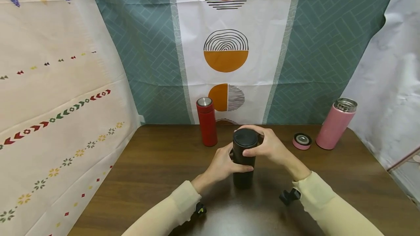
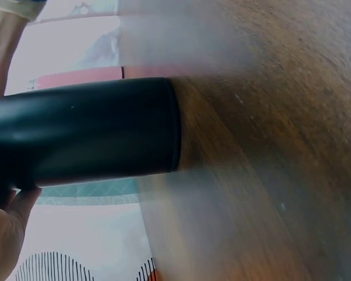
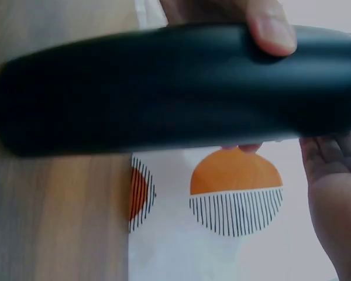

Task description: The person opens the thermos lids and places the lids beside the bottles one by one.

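Note:
A black cylindrical bottle (image 1: 243, 177) with a black top stands upright at the middle of the table. My left hand (image 1: 220, 165) grips its body around the middle, thumb across the front. Higher up, my right hand (image 1: 267, 145) holds the top part, thumb in front and fingers over the far side. In the left wrist view the bottle (image 2: 105, 132) lies across the picture, the left hand (image 2: 6, 234) at its lower side. The right wrist view has the bottle (image 3: 164, 93) with the left thumb on it and the right hand (image 3: 339, 205) at its upper end.
A red bottle (image 1: 208, 126) with a silver-topped lid stands behind, left of the black one. At the back right a pink bottle (image 1: 334, 126) stands with its metal mouth uncovered, and a pink and black lid (image 1: 302, 141) lies beside it on the wooden table (image 1: 157, 163).

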The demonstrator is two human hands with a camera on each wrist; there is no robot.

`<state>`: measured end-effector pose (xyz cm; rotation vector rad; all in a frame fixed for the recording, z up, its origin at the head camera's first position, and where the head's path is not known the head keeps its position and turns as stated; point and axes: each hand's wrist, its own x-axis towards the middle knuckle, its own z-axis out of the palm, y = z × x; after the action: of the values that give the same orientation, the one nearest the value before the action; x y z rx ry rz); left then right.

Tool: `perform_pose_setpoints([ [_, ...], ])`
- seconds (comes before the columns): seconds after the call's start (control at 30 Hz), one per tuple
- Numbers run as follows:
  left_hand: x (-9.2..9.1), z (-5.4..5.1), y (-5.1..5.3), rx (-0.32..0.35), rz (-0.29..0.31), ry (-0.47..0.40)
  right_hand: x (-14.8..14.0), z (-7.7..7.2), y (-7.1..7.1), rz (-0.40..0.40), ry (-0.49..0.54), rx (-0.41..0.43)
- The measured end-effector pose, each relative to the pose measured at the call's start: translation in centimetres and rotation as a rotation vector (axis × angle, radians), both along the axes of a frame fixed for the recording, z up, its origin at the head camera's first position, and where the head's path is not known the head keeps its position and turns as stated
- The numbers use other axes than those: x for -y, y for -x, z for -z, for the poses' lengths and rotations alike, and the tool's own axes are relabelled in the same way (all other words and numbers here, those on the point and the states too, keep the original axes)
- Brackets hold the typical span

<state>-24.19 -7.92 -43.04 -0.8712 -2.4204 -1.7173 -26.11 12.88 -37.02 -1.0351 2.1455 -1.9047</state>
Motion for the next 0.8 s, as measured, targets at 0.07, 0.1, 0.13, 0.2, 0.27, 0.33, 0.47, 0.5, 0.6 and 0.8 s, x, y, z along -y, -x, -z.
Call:
perform_pose_setpoints([
  [0.07,-0.2,0.1,-0.1,-0.003,-0.007,-0.001,-0.1,-0.1,-0.1,-0.022,-0.003,0.02],
  [0.1,-0.3,0.1,-0.2,-0.005,-0.011,-0.001,-0.1,-0.2,-0.4,-0.025,-0.005,0.031],
  [0.13,-0.3,0.1,-0.3,-0.007,-0.013,-0.002,-0.1,-0.3,-0.7,-0.025,-0.005,0.045],
  [0.2,-0.5,0.2,-0.5,-0.019,-0.022,-0.002,0.1,-0.4,-1.6,0.003,-0.005,0.071],
  [0.27,-0.6,0.3,-0.6,-0.032,-0.03,-0.007,0.5,-0.5,-2.7,0.077,-0.008,0.089],
  [0.33,-0.7,0.4,-0.7,-0.051,-0.046,-0.008,1.1,-0.6,-3.8,0.173,-0.017,0.093],
  [0.47,-0.7,0.4,-0.7,-0.068,-0.08,-0.004,2.2,-0.5,-4.4,0.338,-0.022,0.073],
  [0.5,-0.6,0.4,-0.7,-0.064,-0.083,-0.003,2.2,-0.5,-4.3,0.355,-0.02,0.067],
  [0.6,-0.6,0.5,-0.5,-0.052,-0.077,-0.001,2.0,-0.3,-3.7,0.361,-0.006,0.052],
  [0.8,-0.6,0.5,-0.4,-0.048,-0.067,-0.014,1.3,0.0,-2.8,0.303,-0.01,0.003],
])
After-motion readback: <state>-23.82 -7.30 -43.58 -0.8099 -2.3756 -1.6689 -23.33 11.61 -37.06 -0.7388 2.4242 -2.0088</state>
